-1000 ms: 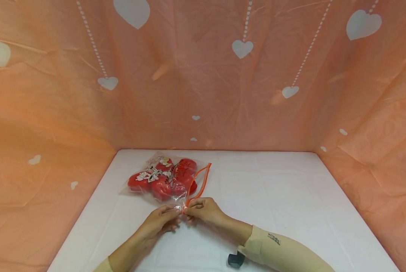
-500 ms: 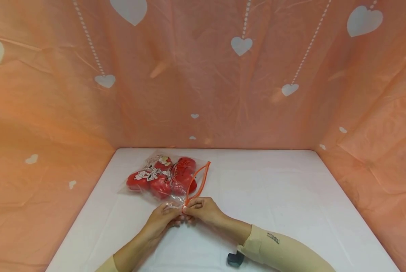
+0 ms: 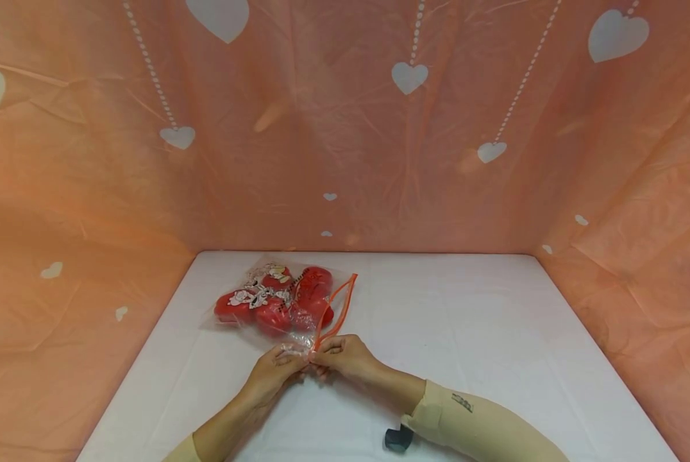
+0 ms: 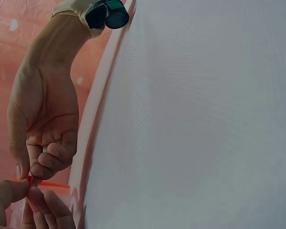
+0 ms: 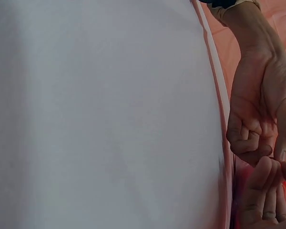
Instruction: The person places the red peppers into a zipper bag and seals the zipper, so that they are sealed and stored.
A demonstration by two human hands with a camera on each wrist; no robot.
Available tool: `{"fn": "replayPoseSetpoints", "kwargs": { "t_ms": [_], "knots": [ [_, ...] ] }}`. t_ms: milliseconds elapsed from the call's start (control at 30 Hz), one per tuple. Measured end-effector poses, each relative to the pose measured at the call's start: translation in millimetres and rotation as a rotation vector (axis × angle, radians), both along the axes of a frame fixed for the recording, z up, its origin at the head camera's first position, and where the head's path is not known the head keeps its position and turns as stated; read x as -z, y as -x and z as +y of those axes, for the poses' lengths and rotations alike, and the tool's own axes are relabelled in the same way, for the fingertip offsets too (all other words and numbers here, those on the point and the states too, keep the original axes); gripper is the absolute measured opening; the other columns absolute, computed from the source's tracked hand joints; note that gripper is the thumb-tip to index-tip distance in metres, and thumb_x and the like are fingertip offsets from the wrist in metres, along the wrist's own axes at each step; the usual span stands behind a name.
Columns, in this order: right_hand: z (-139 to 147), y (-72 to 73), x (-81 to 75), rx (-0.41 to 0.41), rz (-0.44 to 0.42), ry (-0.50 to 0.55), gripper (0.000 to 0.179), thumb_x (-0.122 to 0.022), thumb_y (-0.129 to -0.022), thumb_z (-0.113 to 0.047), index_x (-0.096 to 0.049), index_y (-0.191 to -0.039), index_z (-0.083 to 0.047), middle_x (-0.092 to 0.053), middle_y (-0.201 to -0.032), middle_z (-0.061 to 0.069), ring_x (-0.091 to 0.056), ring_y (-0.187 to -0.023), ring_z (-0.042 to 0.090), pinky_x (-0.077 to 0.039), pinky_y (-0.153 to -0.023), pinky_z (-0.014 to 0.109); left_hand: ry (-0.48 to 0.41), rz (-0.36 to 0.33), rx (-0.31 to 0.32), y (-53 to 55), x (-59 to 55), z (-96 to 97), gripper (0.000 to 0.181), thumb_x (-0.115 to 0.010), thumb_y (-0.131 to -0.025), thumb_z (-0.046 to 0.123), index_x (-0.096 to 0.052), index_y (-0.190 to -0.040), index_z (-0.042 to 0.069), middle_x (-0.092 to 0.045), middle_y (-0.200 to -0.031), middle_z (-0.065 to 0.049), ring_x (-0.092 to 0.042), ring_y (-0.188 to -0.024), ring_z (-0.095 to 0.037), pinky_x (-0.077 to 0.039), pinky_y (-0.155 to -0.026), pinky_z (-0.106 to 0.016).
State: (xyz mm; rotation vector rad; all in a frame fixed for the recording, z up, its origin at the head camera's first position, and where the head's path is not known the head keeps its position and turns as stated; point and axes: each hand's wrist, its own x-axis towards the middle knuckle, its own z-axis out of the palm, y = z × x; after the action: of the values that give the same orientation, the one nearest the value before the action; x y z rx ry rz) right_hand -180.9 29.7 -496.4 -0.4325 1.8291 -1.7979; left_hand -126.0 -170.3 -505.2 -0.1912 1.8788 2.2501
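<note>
A clear plastic zip bag (image 3: 272, 321) with printed cartoon figures lies on the table's left half, several rounded red pieces inside it. Two orange strips (image 3: 349, 300) edge its mouth; they part in the middle and meet at the far corner and near the fingers. My left hand (image 3: 269, 377) pinches the near corner of the bag. Right beside it, my right hand (image 3: 351, 358) pinches the orange strips between thumb and forefinger. In the left wrist view, the thumb and fingertips of both hands come together around a bit of orange strip (image 4: 55, 184). The fingers cover the pinched corner itself.
The table (image 3: 466, 333) has a white cover. Orange curtains (image 3: 368, 160) printed with white hearts enclose it at the back and both sides. A dark wrist device (image 3: 399, 440) sits by the right sleeve (image 3: 478, 423).
My left fingers have moved slightly right and now meet the right fingertips at the strips. The right hand and the bag hold nearly the same place; the head view has shifted a little.
</note>
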Motion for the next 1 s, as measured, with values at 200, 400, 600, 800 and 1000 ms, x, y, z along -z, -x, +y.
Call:
{"fn": "replayPoseSetpoints", "kwargs": {
  "t_ms": [200,400,600,800,1000],
  "knots": [
    [-1,0.8,0.3,0.022,0.005,0.003,0.018,-0.074,-0.1,-0.003,-0.074,-0.101,0.014,-0.078,-0.083,0.016,-0.069,-0.061,0.009,-0.059,-0.062,0.024,0.031,-0.001,-0.072,0.1,1.8,4.8,0.034,-0.068,-0.101,-0.002,-0.054,-0.13,-0.011,-0.077,-0.094,-0.002,-0.068,-0.077,-0.011,-0.058,-0.072,-0.025],
    [-1,4.7,0.6,0.026,0.024,-0.04,0.018,-0.074,-0.099,-0.005,-0.075,-0.098,0.012,-0.076,-0.077,0.01,-0.068,-0.059,0.009,-0.057,-0.06,0.023,0.093,-0.011,-0.083,-1.4,0.0,7.9,0.037,-0.069,-0.099,-0.002,-0.054,-0.131,-0.012,-0.077,-0.093,-0.006,-0.066,-0.074,-0.013,-0.057,-0.07,-0.026],
    [2,11.4,-0.1,0.043,-0.004,-0.021,0.019,-0.072,-0.099,-0.005,-0.074,-0.1,0.014,-0.076,-0.077,0.009,-0.069,-0.06,0.01,-0.057,-0.062,0.024,0.137,0.013,-0.116,-2.1,2.8,12.8,0.037,-0.069,-0.096,-0.003,-0.056,-0.129,-0.015,-0.076,-0.091,-0.007,-0.066,-0.074,-0.014,-0.057,-0.069,-0.025],
    [1,10.5,-0.9,0.088,-0.014,0.019,0.019,-0.074,-0.098,-0.006,-0.074,-0.1,0.013,-0.074,-0.073,0.005,-0.068,-0.059,0.01,-0.057,-0.06,0.024,0.055,0.022,-0.144,-3.5,0.9,18.0,0.05,-0.066,-0.099,-0.005,-0.045,-0.144,-0.009,-0.073,-0.094,-0.003,-0.069,-0.081,-0.013,-0.06,-0.076,-0.027],
    [1,8.2,-2.8,0.087,0.009,0.02,0.019,-0.072,-0.099,-0.005,-0.074,-0.103,0.014,-0.077,-0.078,0.011,-0.069,-0.061,0.009,-0.057,-0.061,0.023,-0.027,0.0,-0.144,-5.9,-2.6,21.9,0.057,-0.067,-0.101,-0.005,-0.037,-0.149,-0.004,-0.074,-0.092,-0.003,-0.07,-0.078,-0.012,-0.06,-0.074,-0.027]
  ]
}}
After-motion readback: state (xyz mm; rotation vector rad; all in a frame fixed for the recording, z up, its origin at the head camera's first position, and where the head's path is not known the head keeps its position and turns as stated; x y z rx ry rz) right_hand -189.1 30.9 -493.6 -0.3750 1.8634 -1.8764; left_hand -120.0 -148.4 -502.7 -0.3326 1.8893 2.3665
